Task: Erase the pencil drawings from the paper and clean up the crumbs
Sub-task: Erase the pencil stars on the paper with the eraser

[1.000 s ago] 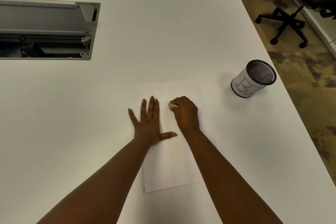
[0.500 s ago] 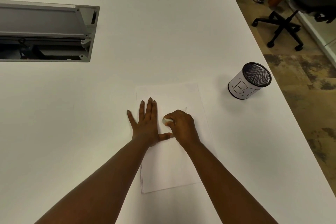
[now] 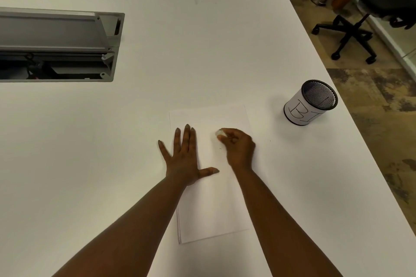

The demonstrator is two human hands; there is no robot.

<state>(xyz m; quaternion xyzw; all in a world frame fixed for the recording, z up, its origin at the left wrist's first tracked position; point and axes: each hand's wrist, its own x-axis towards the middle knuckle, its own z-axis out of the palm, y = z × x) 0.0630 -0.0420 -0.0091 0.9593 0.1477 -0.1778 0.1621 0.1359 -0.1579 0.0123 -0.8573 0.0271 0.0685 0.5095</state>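
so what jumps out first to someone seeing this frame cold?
The two hands at centre: the left hand pressed flat with fingers spread on the left edge of the white paper, the right hand closed on a small white eraser against the sheet. Next, the mesh cup with a handwritten label, upright near the table's right edge. Last, the open grey hatch sunk into the tabletop at far left.

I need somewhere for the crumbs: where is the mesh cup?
In the head view, the mesh cup stands on the white table near its right edge, right of the paper and beyond the right hand.
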